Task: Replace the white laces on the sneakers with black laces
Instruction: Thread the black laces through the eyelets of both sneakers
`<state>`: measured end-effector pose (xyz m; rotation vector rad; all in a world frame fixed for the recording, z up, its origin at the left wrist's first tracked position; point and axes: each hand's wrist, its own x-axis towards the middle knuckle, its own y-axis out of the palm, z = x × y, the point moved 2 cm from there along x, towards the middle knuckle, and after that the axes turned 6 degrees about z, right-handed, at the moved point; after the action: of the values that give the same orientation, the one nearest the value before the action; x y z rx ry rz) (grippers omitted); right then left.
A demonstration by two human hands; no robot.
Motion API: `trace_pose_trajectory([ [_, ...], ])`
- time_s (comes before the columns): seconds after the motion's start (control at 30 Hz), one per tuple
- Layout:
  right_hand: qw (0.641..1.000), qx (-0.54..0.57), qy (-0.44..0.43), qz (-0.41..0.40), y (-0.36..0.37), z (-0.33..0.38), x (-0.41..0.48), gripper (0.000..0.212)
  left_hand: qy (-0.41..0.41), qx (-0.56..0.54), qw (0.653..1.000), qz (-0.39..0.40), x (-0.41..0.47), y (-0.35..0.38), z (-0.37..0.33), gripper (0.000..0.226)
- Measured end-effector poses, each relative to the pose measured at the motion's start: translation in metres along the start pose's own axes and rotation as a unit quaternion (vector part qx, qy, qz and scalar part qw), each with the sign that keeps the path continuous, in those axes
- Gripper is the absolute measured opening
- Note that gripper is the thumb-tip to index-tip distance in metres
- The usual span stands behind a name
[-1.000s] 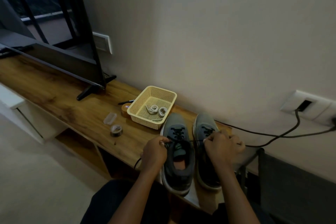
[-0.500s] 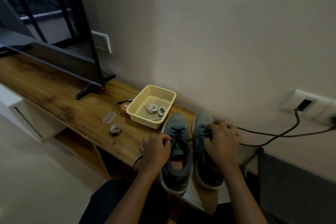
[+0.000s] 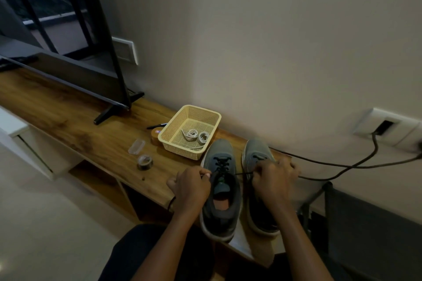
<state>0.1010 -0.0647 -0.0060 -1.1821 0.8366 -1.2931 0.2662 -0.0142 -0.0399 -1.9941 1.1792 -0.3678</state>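
Note:
Two grey sneakers stand side by side at the wooden shelf's near end, toes toward the wall. The left sneaker (image 3: 220, 191) carries a black lace (image 3: 220, 164) through its eyelets. My left hand (image 3: 190, 186) pinches one end of that lace at the shoe's left side. My right hand (image 3: 275, 177) pinches the other end, which stretches taut across to it, and it covers much of the right sneaker (image 3: 257, 151). Coiled white laces (image 3: 196, 136) lie in the cream basket (image 3: 173, 125).
On the wooden shelf (image 3: 75, 121) are a tape roll (image 3: 145, 162), a clear plastic piece (image 3: 136, 147), an orange-brown tape roll (image 3: 155, 134) and a pen. A TV stand foot (image 3: 109, 113) is further left. A black cable (image 3: 342, 163) runs from the wall socket (image 3: 386, 126).
My right hand drew back from the right sneaker's toe toward me, pulling the black lace taut. My left hand stayed at the left sneaker's side.

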Motion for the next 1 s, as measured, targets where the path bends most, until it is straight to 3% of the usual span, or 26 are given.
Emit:
trace_pose_trajectory([
  [0.13, 0.998, -0.007, -0.038, 0.047, -0.003, -0.002, -0.002, 0.015, 0.042, 0.027, 0.999, 0.005, 0.002, 0.002, 0.001, 0.014],
  [0.23, 0.996, 0.007, -0.07, 0.057, -0.006, 0.0, -0.001, 0.016, 0.082, -0.033, 0.995, 0.043, 0.005, 0.008, 0.007, 0.014],
  [0.33, 0.991, 0.052, -0.105, 0.064, -0.001, 0.008, 0.006, 0.02, 0.145, -0.05, 0.986, 0.068, 0.006, 0.013, 0.0, 0.025],
  [0.4, 0.981, 0.085, -0.139, 0.106, 0.008, 0.016, 0.016, 0.02, 0.164, -0.027, 0.981, 0.096, 0.014, 0.012, -0.007, 0.022],
  [0.6, 0.939, 0.126, -0.178, 0.265, 0.029, 0.022, 0.047, 0.016, 0.181, -0.038, 0.953, 0.239, 0.048, -0.001, -0.012, 0.013],
  [0.73, 0.939, 0.101, -0.178, 0.277, 0.035, 0.022, 0.053, 0.013, 0.177, -0.052, 0.946, 0.266, 0.053, 0.004, -0.013, 0.005],
  [1.0, 0.943, 0.038, -0.16, 0.29, 0.047, 0.025, 0.041, 0.011, 0.157, 0.014, 0.945, 0.288, 0.056, 0.013, -0.007, 0.016],
])
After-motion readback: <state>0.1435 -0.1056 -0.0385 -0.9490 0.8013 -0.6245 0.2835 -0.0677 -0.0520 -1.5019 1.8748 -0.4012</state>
